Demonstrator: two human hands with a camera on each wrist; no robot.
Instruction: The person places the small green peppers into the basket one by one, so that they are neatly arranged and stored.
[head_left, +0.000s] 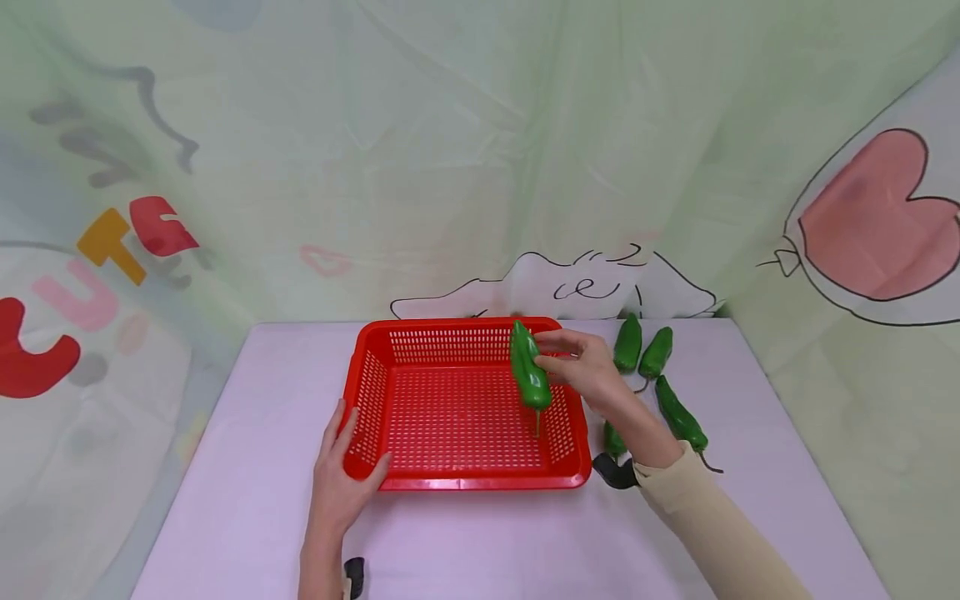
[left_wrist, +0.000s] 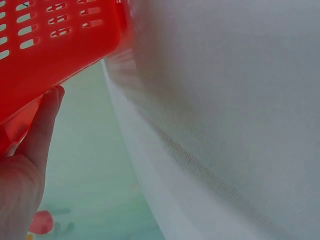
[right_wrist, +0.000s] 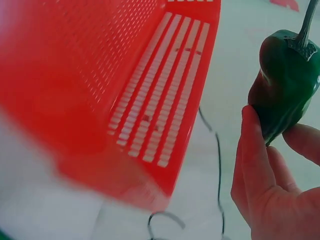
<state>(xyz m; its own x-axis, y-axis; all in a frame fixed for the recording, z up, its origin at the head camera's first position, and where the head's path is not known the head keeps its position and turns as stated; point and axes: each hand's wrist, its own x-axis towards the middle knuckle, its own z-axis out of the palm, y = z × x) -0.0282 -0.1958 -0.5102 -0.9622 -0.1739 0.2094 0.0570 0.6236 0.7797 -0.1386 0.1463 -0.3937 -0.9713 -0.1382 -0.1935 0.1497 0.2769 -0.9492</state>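
Observation:
A green pepper (head_left: 531, 375) hangs over the right side of a red plastic basket (head_left: 461, 483), its stem pointing down in the head view. My right hand (head_left: 581, 367) pinches it between thumb and fingers. Seen from the right wrist, the pepper (right_wrist: 287, 75) is beside the slotted basket wall (right_wrist: 165, 90), stem up in that picture. My left hand (head_left: 341, 479) rests against the basket's near left corner, fingers spread and fairly straight. In the left wrist view one finger (left_wrist: 47, 110) touches the red basket (left_wrist: 60, 55).
Several more green peppers lie right of the basket, among them a long one (head_left: 681, 414) and two at the back, one of them a short pepper (head_left: 656, 354). A pepper (head_left: 615, 439) is partly hidden by my right forearm. A printed curtain (head_left: 450, 167) stands behind the table (head_left: 247, 467).

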